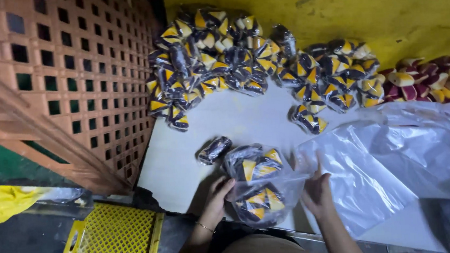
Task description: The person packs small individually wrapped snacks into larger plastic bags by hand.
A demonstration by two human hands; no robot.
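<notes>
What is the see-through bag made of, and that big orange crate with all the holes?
The see-through bag, held between the left hand and right hand, looks like thin soft plastic: it crinkles and shines. The orange crate looks like hard moulded plastic, matte, with an even grid of square holes.

Both hands low, left hand cupped, right hand spread
</notes>
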